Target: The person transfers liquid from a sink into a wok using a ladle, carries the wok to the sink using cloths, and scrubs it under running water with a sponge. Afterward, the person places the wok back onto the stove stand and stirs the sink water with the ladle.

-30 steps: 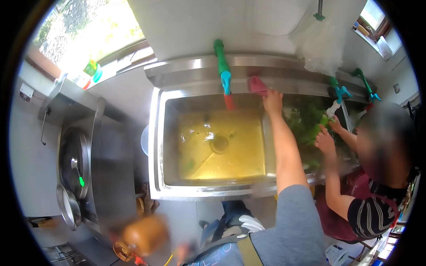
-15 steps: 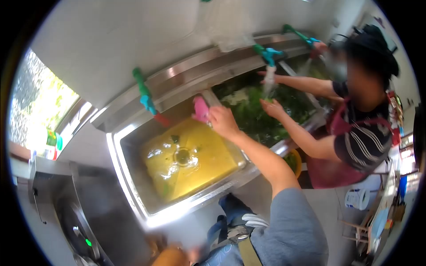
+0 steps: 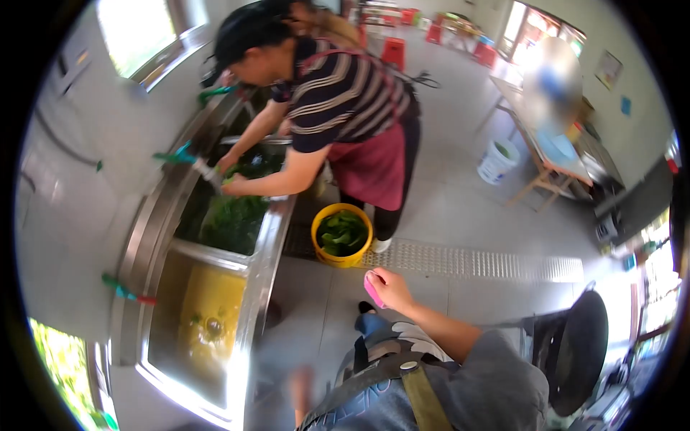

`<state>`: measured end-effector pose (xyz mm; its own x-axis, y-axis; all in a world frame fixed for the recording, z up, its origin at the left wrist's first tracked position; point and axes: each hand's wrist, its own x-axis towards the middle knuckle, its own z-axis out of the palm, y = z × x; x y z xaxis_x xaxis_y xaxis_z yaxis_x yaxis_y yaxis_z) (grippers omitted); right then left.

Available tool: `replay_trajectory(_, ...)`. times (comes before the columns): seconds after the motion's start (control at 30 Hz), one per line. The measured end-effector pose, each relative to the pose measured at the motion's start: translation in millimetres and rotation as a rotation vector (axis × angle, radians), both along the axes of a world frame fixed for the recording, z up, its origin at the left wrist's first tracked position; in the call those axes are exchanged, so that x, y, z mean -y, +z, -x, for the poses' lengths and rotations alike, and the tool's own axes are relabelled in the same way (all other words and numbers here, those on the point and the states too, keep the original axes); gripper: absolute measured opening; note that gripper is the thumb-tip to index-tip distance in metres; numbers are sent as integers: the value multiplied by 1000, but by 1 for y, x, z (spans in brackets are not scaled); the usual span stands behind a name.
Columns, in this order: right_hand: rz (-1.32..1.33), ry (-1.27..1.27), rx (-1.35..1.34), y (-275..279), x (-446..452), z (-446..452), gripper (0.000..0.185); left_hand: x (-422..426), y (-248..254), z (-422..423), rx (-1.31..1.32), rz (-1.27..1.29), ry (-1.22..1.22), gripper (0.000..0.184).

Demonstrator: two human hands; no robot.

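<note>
My right hand is closed round a pink cloth, held over the grey floor in front of my body. Low at the left, my left hand is a blurred shape, its fingers too smeared to read. The steel sink lies to my left, with yellowish water over its drain. Dark leafy greens fill the adjoining basin, where a co-worker's hands hold greens near a tap. A yellow bucket of leaves stands on the floor beyond my right hand.
A co-worker in a striped shirt and red apron leans over the sink. A metal floor grate runs past the bucket. Further off are a white bucket and a wooden table. A large dark pan is at the right.
The view has swung right, away from the sink. My right hand has left the sink's edge with the pink cloth and is now over the floor.
</note>
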<state>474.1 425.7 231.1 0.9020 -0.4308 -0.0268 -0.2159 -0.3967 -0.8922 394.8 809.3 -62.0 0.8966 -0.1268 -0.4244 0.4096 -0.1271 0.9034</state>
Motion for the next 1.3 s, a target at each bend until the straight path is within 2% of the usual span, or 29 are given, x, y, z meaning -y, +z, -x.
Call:
replay_trajectory(0.07,1,-132,-32,-3,27,27,22,68,88,-42,-29,19,-136,25)
replay_trajectory(0.13,24,-245,-110,-8,55,49,22,137,144,-64,-177,229,-223,33)
replay_trajectory(0.17,83,-219,-118,-12,70,57,21,175,177,-70,-301,418,-219,38)
replay_trajectory(0.23,49,-216,-36,-32,102,71,21,251,202,-81,-519,505,-317,45)
replay_trajectory(0.3,-38,-191,42,-26,128,81,21,320,222,-81,-695,526,-339,51)
replay_trajectory(0.37,-380,-80,-37,-12,157,93,21,394,236,-72,-814,494,-301,56)
replay_trajectory(0.43,-164,139,73,-54,189,99,24,449,198,-79,-840,752,-409,58)
replay_trajectory(0.47,-122,259,12,-49,208,103,24,476,175,-80,-853,877,-452,59)
replay_trajectory(0.5,-13,343,39,-51,226,109,25,499,150,-80,-746,871,-408,55)
replay_trajectory(0.53,92,427,65,-52,245,116,26,519,148,-80,-763,815,-430,52)
replay_trajectory(0.6,79,497,-45,-39,287,121,28,567,157,-92,-800,718,-476,45)
replay_trajectory(0.67,60,629,-177,-37,332,121,32,603,160,-101,-699,681,-445,36)
replay_trajectory(0.73,19,465,-172,-34,374,115,34,630,156,-116,-698,503,-273,34)
replay_trajectory(0.83,-51,293,-196,-47,444,87,33,662,138,-141,-436,221,-144,36)
replay_trajectory(0.93,21,126,-216,-82,526,50,31,656,37,-193,-210,-322,-260,31)
replay_trajectory(0.97,-58,48,-282,-85,554,40,29,656,26,-202,-174,-279,-299,32)
replay_trajectory(1.0,-137,-21,-344,-89,584,29,28,651,10,-217,-134,-366,-353,34)
replay_trajectory(1.03,-82,-118,-356,-110,614,21,28,647,-4,-232,-94,-454,-406,36)
replay_trajectory(1.07,-29,-213,-381,-141,646,25,27,643,-17,-238,-74,-673,-487,34)
replay_trajectory(1.1,-9,-325,-405,-180,681,37,30,644,-7,-238,-123,-770,-514,30)
replay_trajectory(1.13,142,-374,-425,-190,708,51,32,654,16,-241,-165,-855,-539,27)
replay_trajectory(1.17,187,-416,-693,-212,734,70,31,666,45,-244,-209,-938,-567,24)
replay_trajectory(1.2,385,-498,-761,-243,754,97,27,679,55,-251,-251,-949,-567,23)
replay_trajectory(1.23,576,-214,-957,-310,786,141,23,684,57,-263,-311,-931,-561,23)
replay_trajectory(1.27,798,-65,-952,-288,781,158,19,685,52,-273,-371,-892,-542,24)
replay_trajectory(1.3,493,-105,-1133,-267,781,169,16,688,48,-281,-427,-850,-521,27)
